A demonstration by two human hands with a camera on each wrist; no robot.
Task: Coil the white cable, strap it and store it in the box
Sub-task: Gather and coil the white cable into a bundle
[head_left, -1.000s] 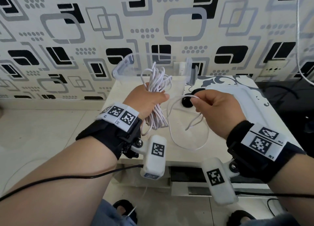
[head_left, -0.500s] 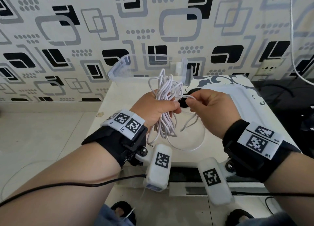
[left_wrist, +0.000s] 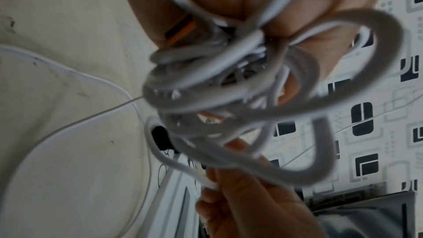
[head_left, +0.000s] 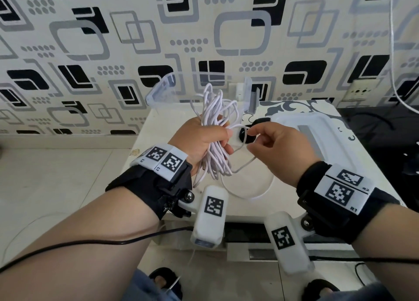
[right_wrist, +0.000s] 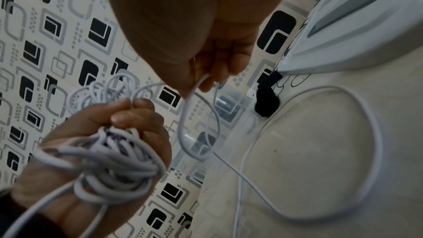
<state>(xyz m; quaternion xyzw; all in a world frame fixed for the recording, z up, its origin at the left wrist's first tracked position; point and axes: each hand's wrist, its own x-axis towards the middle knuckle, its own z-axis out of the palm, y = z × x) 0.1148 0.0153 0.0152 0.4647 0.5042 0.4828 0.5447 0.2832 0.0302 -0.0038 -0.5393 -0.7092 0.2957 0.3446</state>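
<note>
My left hand [head_left: 204, 142] grips a bundle of white cable [head_left: 217, 128] loops upright over the table; the same bundle [right_wrist: 109, 160] [left_wrist: 228, 97] fills both wrist views. My right hand [head_left: 272, 146] pinches a loose strand of that cable [right_wrist: 194, 88] between thumb and forefinger, close beside the left hand's fingers. A slack loop of cable [head_left: 249, 194] trails down onto the tabletop. A black strap [head_left: 247, 134] lies on the table just behind the hands. The clear plastic box [head_left: 172, 85] stands open at the table's back edge by the wall.
A white lid [head_left: 317, 137] lies on the table's right half. The small cream table [head_left: 147, 128] stands against patterned wallpaper. A wall socket [head_left: 362, 91] and a hanging white wire [head_left: 394, 51] are at the right; black cords cross the floor there.
The right hand has moved left, bringing its strand up against the bundle. The left hand has risen slightly with the bundle, and the slack loop on the table has shrunk.
</note>
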